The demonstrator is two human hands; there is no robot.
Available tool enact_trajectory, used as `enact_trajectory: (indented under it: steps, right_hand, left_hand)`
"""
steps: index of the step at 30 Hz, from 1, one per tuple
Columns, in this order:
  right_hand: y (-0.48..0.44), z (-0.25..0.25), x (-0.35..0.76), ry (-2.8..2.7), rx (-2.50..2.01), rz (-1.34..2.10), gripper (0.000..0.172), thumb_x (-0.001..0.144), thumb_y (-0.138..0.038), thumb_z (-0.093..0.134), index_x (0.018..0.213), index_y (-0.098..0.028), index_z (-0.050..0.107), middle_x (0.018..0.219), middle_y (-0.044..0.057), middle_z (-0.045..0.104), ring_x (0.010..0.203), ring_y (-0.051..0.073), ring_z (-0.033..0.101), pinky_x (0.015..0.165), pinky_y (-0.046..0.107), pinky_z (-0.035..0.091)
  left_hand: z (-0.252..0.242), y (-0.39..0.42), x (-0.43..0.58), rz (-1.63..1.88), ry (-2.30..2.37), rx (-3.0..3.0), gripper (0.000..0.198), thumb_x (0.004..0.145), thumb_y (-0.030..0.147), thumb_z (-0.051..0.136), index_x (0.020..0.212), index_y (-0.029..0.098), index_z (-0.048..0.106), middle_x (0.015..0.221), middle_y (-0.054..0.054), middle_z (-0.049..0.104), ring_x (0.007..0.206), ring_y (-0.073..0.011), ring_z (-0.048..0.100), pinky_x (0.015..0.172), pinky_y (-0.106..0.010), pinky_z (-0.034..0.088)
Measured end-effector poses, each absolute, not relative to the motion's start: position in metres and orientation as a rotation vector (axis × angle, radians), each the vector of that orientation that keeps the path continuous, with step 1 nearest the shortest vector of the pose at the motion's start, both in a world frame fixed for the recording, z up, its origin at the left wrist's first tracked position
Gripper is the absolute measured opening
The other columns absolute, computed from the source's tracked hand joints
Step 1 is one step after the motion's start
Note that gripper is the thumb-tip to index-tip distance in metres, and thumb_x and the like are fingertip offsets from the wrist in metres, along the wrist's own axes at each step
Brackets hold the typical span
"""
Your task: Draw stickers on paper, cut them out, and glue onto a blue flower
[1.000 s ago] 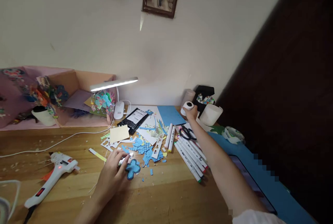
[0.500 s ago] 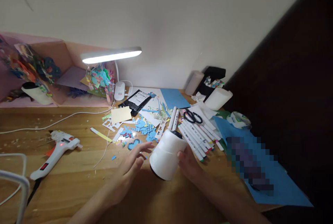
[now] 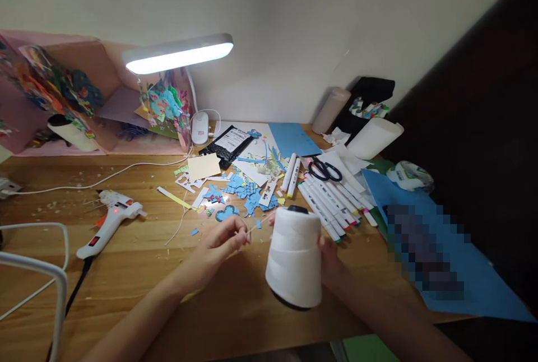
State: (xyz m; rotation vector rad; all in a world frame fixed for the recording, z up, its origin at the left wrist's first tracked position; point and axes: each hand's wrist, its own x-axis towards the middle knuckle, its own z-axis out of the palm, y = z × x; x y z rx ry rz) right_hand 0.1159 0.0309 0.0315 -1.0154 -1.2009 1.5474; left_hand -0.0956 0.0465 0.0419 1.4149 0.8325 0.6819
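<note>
A large cone of white thread (image 3: 294,258) with dark ends stands nearly upright above the front of the wooden table. Around its right side wrap the fingers of my right hand (image 3: 330,255), partly hidden behind the cone. To the left, my left hand (image 3: 229,238) pinches the thin thread (image 3: 261,222), which runs from its fingertips to the upper side of the cone. Just beyond my left hand lie a blue flower-shaped paper cutout (image 3: 227,213) and many blue paper scraps (image 3: 246,185).
A glue gun (image 3: 111,224) with a lit red light rests at left. White markers (image 3: 323,210) and black scissors (image 3: 325,170) lie behind the cone, blue sheets (image 3: 474,272) at right. A lit lamp (image 3: 180,58) overhangs the back beside a pink box (image 3: 79,42).
My left hand has closed from spread fingers into a pinch on the thread. The thread cone is turned more upright and has shifted right in view. The camera view has also moved.
</note>
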Motion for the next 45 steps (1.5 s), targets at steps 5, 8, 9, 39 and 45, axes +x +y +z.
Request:
enact_trajectory:
  steps: [5, 8, 9, 39, 45]
  right_hand:
    - [0.040, 0.023, 0.122, -0.843, -0.877, 1.892, 0.082, 0.062, -0.085, 0.018, 0.090, -0.023, 0.064, 0.084, 0.011, 0.064, 0.067, 0.023, 0.060, 0.062, 0.035, 0.049]
    - [0.045, 0.030, 0.125, -0.735, -0.712, 2.141, 0.084, 0.060, -0.084, 0.022, 0.098, -0.020, 0.061, 0.079, 0.010, 0.063, 0.069, 0.023, 0.061, 0.063, 0.036, 0.048]
    - [0.046, 0.033, 0.126, -0.712, -0.658, 2.238, 0.084, 0.061, -0.083, 0.025, 0.101, -0.018, 0.059, 0.075, 0.008, 0.063, 0.064, 0.022, 0.060, 0.060, 0.035, 0.048]
    - [0.064, 0.040, 0.140, -1.014, -1.169, 1.749, 0.042, 0.070, -0.058, 0.060, 0.094, -0.024, 0.055, 0.090, 0.006, 0.063, 0.082, 0.023, 0.060, 0.067, 0.035, 0.048]
    - [0.082, 0.041, 0.164, -1.416, -1.344, 1.276, 0.042, 0.066, -0.042, 0.068, 0.098, -0.021, 0.053, 0.092, 0.003, 0.060, 0.086, 0.021, 0.056, 0.073, 0.032, 0.044]
  left_hand:
    - [0.037, 0.048, -0.096, 0.589, 0.885, 1.536, 0.022, 0.091, 0.039, 0.038, 0.081, 0.020, 0.044, 0.083, 0.000, 0.045, 0.079, -0.0137, 0.041, 0.074, -0.025, 0.035]
    - [0.036, 0.048, -0.093, 0.620, 0.880, 1.469, 0.021, 0.091, 0.038, 0.038, 0.083, 0.020, 0.045, 0.081, 0.000, 0.045, 0.075, -0.0125, 0.040, 0.070, -0.024, 0.036]
    - [0.035, 0.049, -0.093, 0.668, 0.881, 1.414, 0.021, 0.091, 0.038, 0.039, 0.083, 0.020, 0.046, 0.081, 0.001, 0.045, 0.073, -0.0117, 0.040, 0.069, -0.023, 0.036]
    - [0.062, 0.069, -0.119, 1.326, 0.875, 0.738, 0.021, 0.084, 0.016, 0.052, 0.066, 0.015, 0.043, 0.055, 0.006, 0.031, 0.048, -0.0055, 0.028, 0.045, -0.015, 0.029]
    - [0.053, 0.061, -0.109, 1.215, 1.031, 1.051, 0.018, 0.085, 0.025, 0.052, 0.071, 0.016, 0.046, 0.059, 0.005, 0.033, 0.051, -0.0068, 0.026, 0.048, -0.018, 0.025]
